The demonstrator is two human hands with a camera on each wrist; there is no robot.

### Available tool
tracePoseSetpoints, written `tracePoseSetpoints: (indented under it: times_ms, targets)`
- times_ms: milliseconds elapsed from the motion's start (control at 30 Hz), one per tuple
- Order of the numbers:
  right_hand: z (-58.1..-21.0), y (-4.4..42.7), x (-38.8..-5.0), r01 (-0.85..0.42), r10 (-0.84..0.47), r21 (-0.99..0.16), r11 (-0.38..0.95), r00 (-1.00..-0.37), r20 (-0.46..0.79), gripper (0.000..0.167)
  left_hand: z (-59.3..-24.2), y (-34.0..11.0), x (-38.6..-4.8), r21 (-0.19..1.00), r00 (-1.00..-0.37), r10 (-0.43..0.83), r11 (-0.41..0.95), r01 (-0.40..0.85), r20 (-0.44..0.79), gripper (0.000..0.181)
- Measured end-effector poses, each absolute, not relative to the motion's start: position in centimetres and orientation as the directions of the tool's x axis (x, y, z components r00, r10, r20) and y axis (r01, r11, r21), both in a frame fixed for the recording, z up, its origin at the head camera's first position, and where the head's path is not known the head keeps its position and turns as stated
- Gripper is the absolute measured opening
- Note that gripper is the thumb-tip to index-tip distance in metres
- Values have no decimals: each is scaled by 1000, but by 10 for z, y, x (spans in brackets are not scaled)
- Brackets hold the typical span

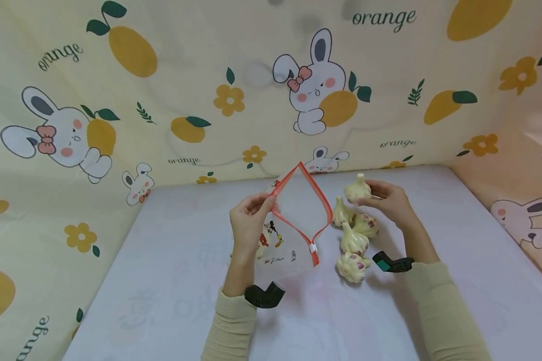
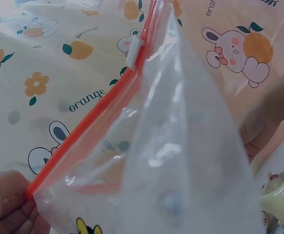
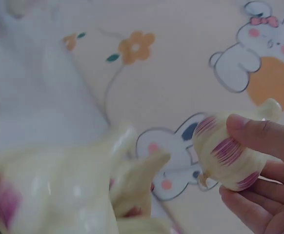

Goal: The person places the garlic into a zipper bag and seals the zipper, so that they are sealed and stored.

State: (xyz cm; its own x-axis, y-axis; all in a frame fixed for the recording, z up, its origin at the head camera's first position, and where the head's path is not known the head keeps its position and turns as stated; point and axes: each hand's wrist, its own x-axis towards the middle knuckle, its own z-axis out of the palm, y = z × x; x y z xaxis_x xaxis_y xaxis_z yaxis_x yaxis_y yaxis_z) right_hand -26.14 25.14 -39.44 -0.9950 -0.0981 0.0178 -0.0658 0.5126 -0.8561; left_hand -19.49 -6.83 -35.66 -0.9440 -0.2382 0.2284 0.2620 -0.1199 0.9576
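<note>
My left hand point(image 1: 248, 220) pinches the red zip edge of a clear slider bag point(image 1: 284, 250), whose mouth gapes in a diamond shape. A white slider point(image 1: 313, 247) sits near the bag's lower right corner; cartoon figures are printed on its front. To the right of the bag, my right hand point(image 1: 390, 200) grips a garlic bulb point(image 3: 230, 151) between thumb and fingers, above the table. The bulb is cream with purple streaks. Below it several more garlic bulbs point(image 1: 354, 240) lie in a column on the table, just right of the bag.
The white-covered table point(image 1: 162, 271) extends to both sides of the hands. Behind it hangs a cream cloth point(image 1: 235, 45) printed with rabbits and oranges, and a similar pinkish cloth point(image 1: 530, 165) stands on the right. Each wrist carries a black camera point(image 1: 265, 295).
</note>
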Motion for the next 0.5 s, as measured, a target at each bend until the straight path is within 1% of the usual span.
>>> tracePoseSetpoints:
  times_ms: [200, 433, 500]
  targets:
    - [-391, 239, -247, -105, -44, -879, 466, -994, 96, 67, -355, -67, -197, 954, -943, -227, -120, 275, 244, 19]
    - [-390, 222, -233, -151, -31, -937, 315, -988, 149, 67, -355, -68, -196, 955, -940, -231, -98, 280, 252, 19]
    - [-388, 218, -231, -151, -31, -939, 308, -988, 149, 67, -355, -69, -196, 957, -939, -238, -91, 275, 247, 19]
